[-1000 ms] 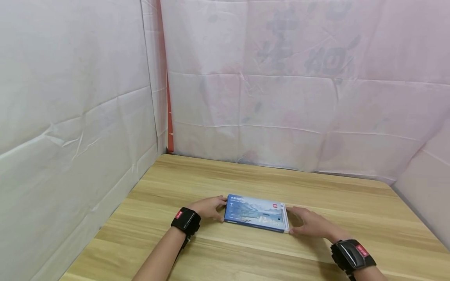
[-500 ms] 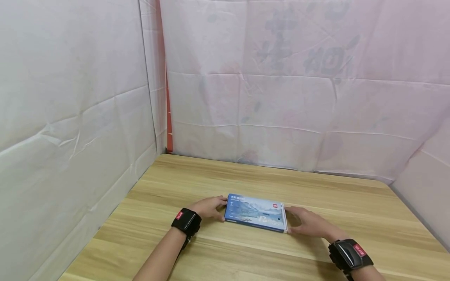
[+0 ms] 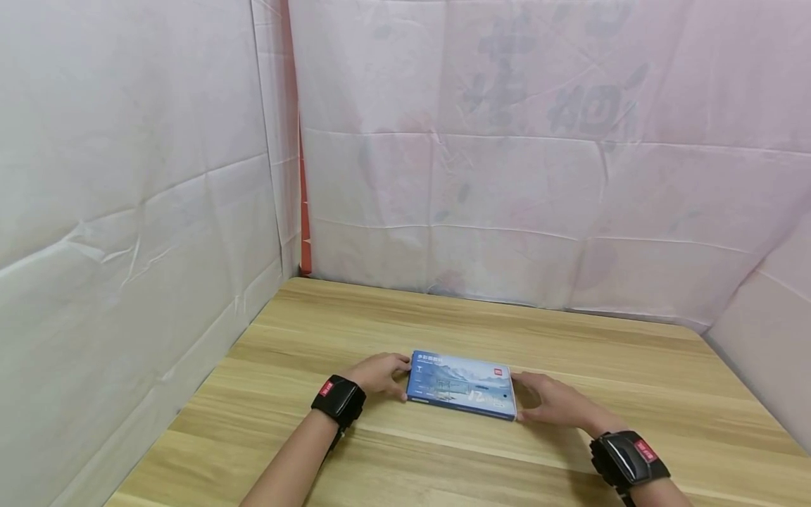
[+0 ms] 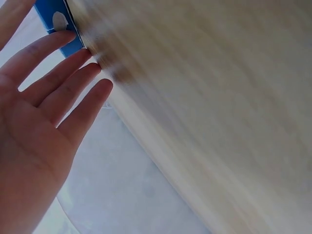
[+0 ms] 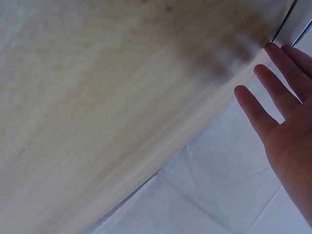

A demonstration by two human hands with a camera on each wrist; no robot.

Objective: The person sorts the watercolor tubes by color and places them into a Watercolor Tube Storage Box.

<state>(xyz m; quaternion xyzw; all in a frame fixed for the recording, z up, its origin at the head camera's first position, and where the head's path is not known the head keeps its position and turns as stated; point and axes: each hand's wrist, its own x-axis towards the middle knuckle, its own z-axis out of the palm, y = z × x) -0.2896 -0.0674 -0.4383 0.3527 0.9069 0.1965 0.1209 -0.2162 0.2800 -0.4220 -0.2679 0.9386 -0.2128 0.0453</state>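
A flat blue watercolour box (image 3: 461,384) with a lake and mountain picture and a "12" lies face up on the table. My left hand (image 3: 380,374) is at its left short end, thumb by the near corner and fingers by the far corner. Fairly straight fingers (image 4: 73,92) meet the blue end in the left wrist view. At the opposite end, my right hand (image 3: 557,401) rests its thumb and fingertips against the right edge. The right wrist view shows straight, spread fingers (image 5: 275,87) beside the pale end of the box.
The wood-grain table (image 3: 355,451) has a rounded far right corner. White sheeting (image 3: 158,211) hangs along the left, and a pinkish sheet (image 3: 526,176) closes off the back. Black straps (image 3: 338,399) circle both wrists.
The pale strip at the box's right end has narrowed as my right hand moved slightly left. My left hand stays at the left end, shifting only a little.
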